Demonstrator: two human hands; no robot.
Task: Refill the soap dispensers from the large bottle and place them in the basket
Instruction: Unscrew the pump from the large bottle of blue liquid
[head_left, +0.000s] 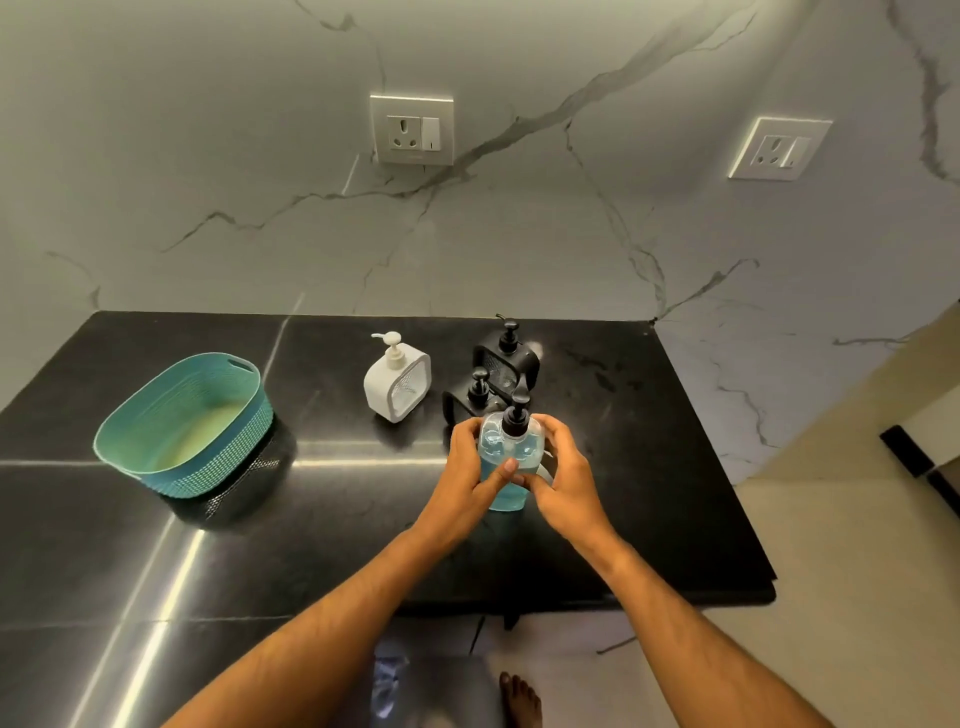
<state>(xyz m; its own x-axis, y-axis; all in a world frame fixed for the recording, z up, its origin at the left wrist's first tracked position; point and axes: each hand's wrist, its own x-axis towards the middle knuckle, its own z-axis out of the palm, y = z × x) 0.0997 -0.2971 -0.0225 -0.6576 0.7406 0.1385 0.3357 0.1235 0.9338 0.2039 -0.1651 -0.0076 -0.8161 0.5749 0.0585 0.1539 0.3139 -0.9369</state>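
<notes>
Head view: both hands, left hand (470, 467) and right hand (563, 475), clasp the large bottle (506, 467) right of the basket (182, 415), pump cap seemingly next to unscrew before pouring.

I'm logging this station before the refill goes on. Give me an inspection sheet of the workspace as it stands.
Surface: glossy black counter, glare streaks.
Job's things: large bottle of blue liquid, black pump on; white dispenser and two black dispensers upright behind it; teal basket at left, no dispensers inside.
Clutter: nothing seen.
Grips: left hand and right hand both hold the bottle.
Cables: nothing seen.
Surroundings: marble wall, two sockets.
</notes>
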